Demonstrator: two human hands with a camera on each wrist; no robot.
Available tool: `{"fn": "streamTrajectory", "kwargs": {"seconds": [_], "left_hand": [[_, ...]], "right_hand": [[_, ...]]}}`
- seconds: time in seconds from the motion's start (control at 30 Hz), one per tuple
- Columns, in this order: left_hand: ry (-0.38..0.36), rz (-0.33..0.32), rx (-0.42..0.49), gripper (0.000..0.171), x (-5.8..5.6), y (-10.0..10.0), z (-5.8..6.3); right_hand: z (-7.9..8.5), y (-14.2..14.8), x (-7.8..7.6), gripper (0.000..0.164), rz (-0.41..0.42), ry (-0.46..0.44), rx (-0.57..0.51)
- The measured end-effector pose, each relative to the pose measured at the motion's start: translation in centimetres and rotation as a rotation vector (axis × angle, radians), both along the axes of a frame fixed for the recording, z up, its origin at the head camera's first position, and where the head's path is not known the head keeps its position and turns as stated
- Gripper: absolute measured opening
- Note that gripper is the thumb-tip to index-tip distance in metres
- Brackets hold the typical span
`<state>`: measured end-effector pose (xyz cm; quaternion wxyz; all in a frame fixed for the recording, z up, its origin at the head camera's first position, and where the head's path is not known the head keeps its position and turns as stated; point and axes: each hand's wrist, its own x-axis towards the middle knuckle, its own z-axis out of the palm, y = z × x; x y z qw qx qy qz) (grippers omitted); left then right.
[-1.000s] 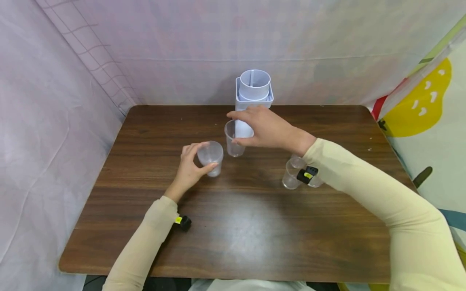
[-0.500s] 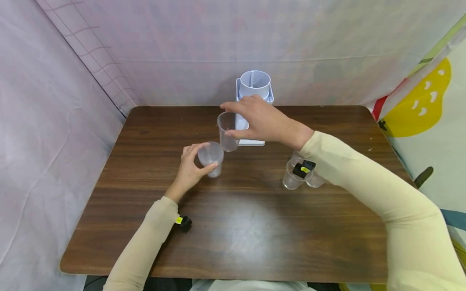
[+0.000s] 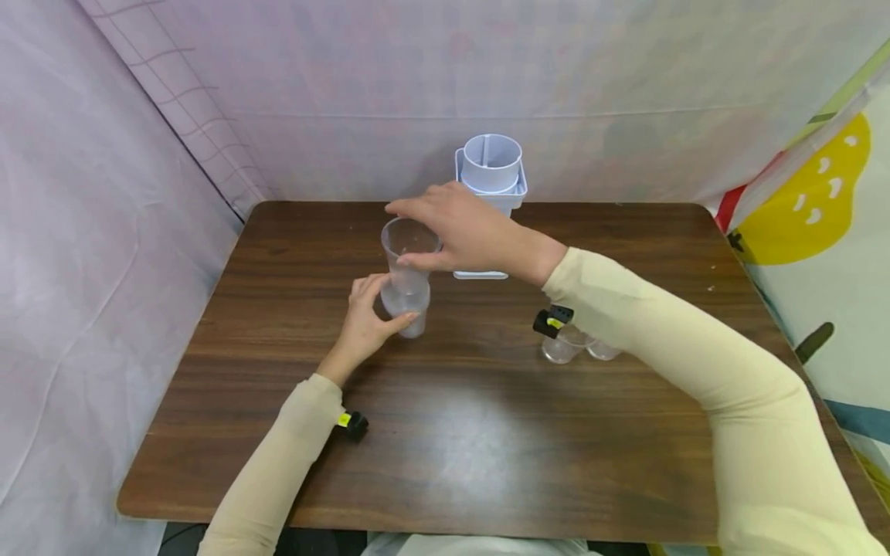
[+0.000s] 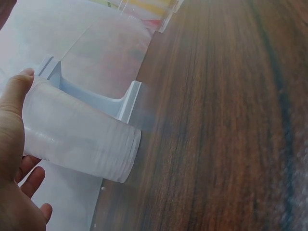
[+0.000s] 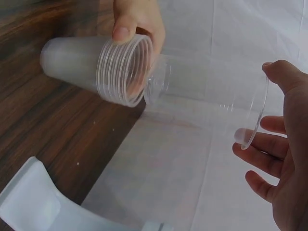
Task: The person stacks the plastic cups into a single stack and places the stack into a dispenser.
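Observation:
My left hand (image 3: 366, 318) grips a stack of nested clear plastic cups (image 5: 79, 62) near its rims, thumb on one side and fingers on the other. The stack stands upright on the table. Above it, my right hand (image 3: 462, 232) pinches the rim of a single clear plastic cup (image 5: 207, 96) between thumb and fingers. In the right wrist view this cup's base is at the mouth of the stack; whether it touches cannot be told. In the left wrist view the stack (image 4: 77, 130) shows its base on the wood.
Behind the right hand stands a white holder (image 3: 490, 166) with a round top, at the table's back edge. More clear cups (image 3: 560, 349) stand on the brown table (image 3: 445, 432) at the right, partly covered by the right forearm. Cloth hangs behind and at the sides.
My right hand has carried the single cup left and up from in front of the white holder to just over the stack. The left hand has kept its hold on the stack in place.

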<state>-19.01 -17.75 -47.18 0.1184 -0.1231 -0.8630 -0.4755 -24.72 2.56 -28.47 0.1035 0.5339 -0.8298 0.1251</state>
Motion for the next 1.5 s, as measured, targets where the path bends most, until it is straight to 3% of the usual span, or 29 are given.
{"fn": "streamTrajectory", "kwargs": {"seconds": [0.57,1.1,1.5], "left_hand": [[-0.015,-0.015,0.003,0.064,0.2,0.3,0.1],[-0.029,-0.03,0.018,0.065,0.2,0.2,0.0],[-0.039,-0.025,0.022,0.065,0.2,0.3,0.0]], "right_hand": [[-2.6,-0.4,0.4,0.063,0.012,-0.037,0.034],[-5.1,-0.7,0.6,0.073,0.052,-0.07,0.038],[-6.8,-0.8,0.6,0.071,0.032,-0.081,0.056]]}}
